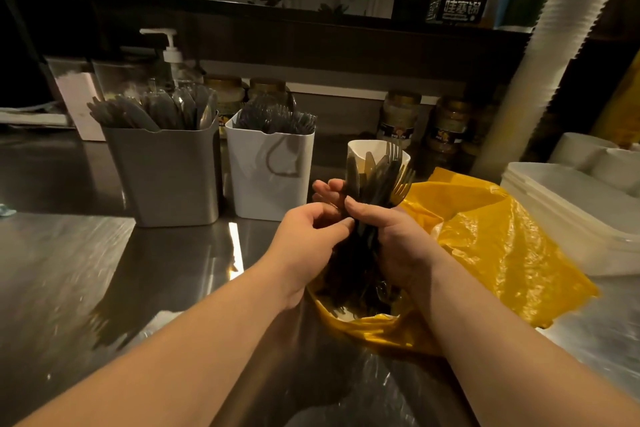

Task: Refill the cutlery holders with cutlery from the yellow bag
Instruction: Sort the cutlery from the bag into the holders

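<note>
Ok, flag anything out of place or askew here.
Nothing spilled or broken. Only the cutlery bundle, gripped by the left hand and right hand, is untidy: a fork splays sideways off the knives. The yellow bag lies crumpled.

The right grip [398, 243] holds a bundle of dark plastic forks and knives [375, 180] upright, its lower end inside the open crumpled yellow plastic bag [502, 246]. The left grip [311, 236] curls round the same bundle from the opposite side. Behind, on the stainless-steel worktop [86, 270], a grey rectangular plastic holder [166, 180] and a white rectangular plastic holder [273, 177] stand side by side, both filled with cutlery.
</note>
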Demonstrator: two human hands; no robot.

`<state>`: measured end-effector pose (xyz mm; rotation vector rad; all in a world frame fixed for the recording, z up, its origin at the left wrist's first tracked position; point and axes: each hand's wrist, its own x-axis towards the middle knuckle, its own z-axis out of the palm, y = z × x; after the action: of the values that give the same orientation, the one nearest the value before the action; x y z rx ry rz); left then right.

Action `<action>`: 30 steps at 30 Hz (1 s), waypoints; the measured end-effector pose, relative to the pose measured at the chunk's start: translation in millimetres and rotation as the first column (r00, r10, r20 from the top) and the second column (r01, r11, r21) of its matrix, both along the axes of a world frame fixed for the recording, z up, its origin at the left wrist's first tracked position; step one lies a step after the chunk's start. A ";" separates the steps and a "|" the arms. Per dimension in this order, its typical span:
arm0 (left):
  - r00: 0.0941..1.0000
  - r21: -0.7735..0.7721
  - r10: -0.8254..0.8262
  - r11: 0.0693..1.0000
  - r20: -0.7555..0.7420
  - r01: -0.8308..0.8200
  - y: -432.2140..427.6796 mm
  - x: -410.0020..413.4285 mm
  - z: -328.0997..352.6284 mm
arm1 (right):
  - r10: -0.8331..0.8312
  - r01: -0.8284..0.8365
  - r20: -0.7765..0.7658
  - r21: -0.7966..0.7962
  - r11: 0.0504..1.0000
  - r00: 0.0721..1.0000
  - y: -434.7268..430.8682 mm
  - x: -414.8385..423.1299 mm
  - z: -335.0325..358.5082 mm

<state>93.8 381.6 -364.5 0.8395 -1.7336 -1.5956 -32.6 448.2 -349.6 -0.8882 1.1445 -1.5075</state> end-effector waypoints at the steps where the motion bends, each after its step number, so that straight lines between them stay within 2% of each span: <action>1: 1.000 0.013 0.002 1.000 -0.012 -0.002 -0.3 0.4 0.5 | -0.006 0.006 -0.003 -0.001 1.000 1.000 -0.4 0.6 0.1; 6: 0.999 0.075 0.006 0.997 -0.052 -0.002 -1.0 2.1 1.0 | -0.032 0.032 -0.039 0.002 0.999 0.999 -2.6 -1.3 -1.5; 12: 0.970 0.020 0.203 0.979 -0.130 -0.203 -16.8 3.8 -0.1 | -0.104 0.103 0.045 0.030 0.994 0.994 -6.9 -1.8 -0.6; 19: 0.912 -0.034 0.339 0.934 -0.232 -0.356 -27.5 9.0 4.3 | -0.211 0.212 -0.020 0.176 0.961 0.977 -5.8 3.0 4.1; 21: 0.913 -0.093 0.357 0.921 -0.196 -0.380 -29.9 10.9 2.0 | -0.240 0.239 -0.018 0.184 0.953 0.971 -5.4 3.3 4.2; 24: 0.902 -0.357 0.399 0.828 -0.167 -0.433 -35.0 16.6 -2.2 | -0.252 0.239 0.038 0.201 0.950 0.967 -7.3 2.9 5.3; 26: 0.916 -0.518 0.376 0.761 -0.139 -0.391 -37.4 18.5 -5.0 | -0.230 0.210 0.082 0.207 0.956 0.970 -8.2 2.3 5.7; 28: 0.951 -0.542 0.304 0.791 -0.054 -0.284 -34.1 16.3 -8.3 | -0.202 0.186 0.050 0.221 0.957 0.978 -7.9 1.1 4.5; 30: 0.982 -0.493 0.189 0.855 0.005 -0.163 -26.1 11.9 -10.7 | -0.174 0.164 0.025 0.232 0.959 0.984 -7.4 0.8 3.1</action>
<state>105.7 355.5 -375.2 0.7588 -1.9185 -0.9490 -31.8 440.8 -346.5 -0.6089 1.3579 -1.4868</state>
